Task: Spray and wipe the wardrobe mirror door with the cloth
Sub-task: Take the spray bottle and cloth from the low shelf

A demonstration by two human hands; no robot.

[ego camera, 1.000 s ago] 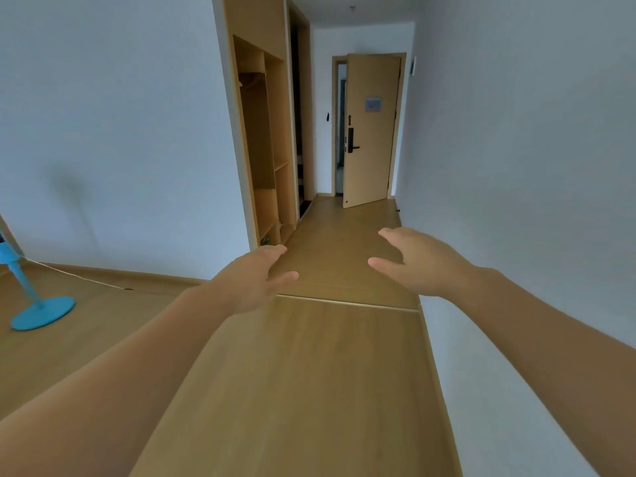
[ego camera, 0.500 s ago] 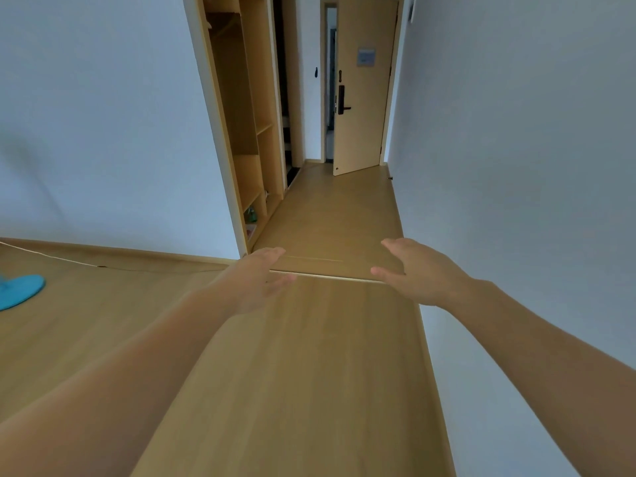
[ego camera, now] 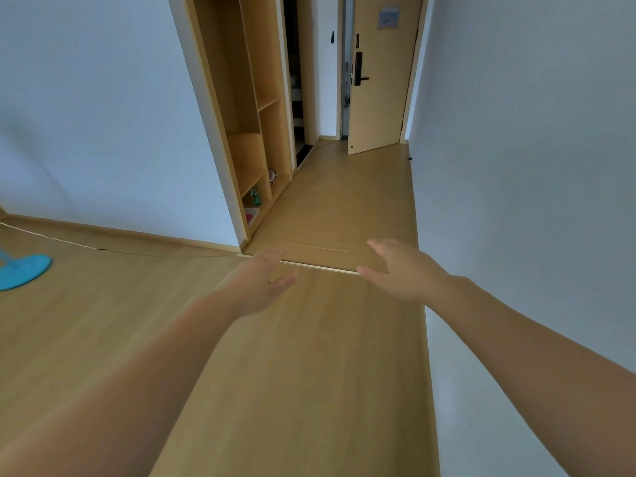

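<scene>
Both my arms reach forward over the wooden floor. My left hand (ego camera: 256,287) and my right hand (ego camera: 404,270) are empty, fingers straight and relaxed. Ahead on the left stands an open wooden wardrobe (ego camera: 254,108) with shelves. On its lowest shelf a green spray bottle (ego camera: 255,197) stands upright, and a pink-and-white thing (ego camera: 250,215) lies in front of it, perhaps a cloth. No mirror door shows in this view.
A corridor runs ahead between the wardrobe and the white wall (ego camera: 516,166) on the right, ending at a half-open wooden door (ego camera: 378,80). A metal threshold strip (ego camera: 320,266) crosses the floor under my hands. A blue fan base (ego camera: 24,270) and its cable lie at far left.
The view has moved forward and tilted down toward the wardrobe; its lowest shelf with the spray bottle has come into sight. Both hands stay open and held out in front.
</scene>
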